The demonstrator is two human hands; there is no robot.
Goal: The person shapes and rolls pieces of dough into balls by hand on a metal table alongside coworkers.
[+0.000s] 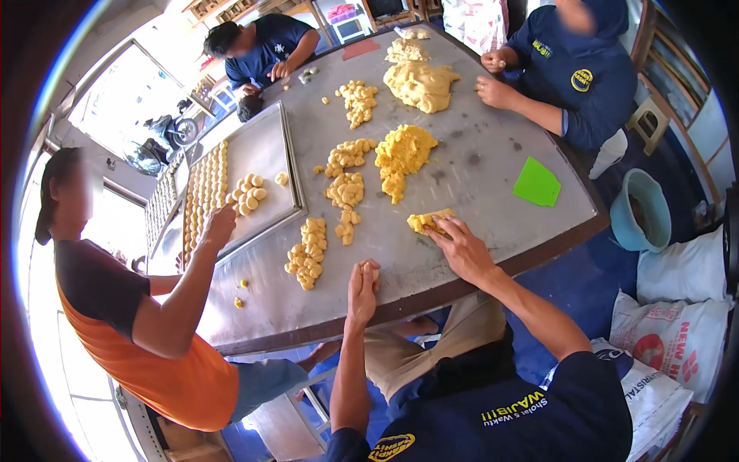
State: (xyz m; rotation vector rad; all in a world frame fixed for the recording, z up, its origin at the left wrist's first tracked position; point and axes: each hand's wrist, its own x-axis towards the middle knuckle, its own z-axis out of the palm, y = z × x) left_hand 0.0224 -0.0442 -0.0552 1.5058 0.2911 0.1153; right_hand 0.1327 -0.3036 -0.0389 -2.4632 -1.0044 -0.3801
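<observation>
Just over the table's near edge, my left hand (363,289) is closed, fingertips pressed together; what they hold, if anything, is hidden. My right hand (467,250) has its fingers bent over a small yellow lump of filling (422,222) on the metal table, gripping its near side. Beyond it lies a large crumbly yellow mound of filling (406,154). Left of that, pale dough pieces (306,254) lie in several clusters. A big smooth mass of pale dough (422,85) sits at the far end.
A green scraper (537,182) lies at the right. At the left stands a tray (286,154) with rows of dough balls, where a person in orange (154,346) works. Two more people sit across the far side. A bucket (640,209) and sacks stand at the right.
</observation>
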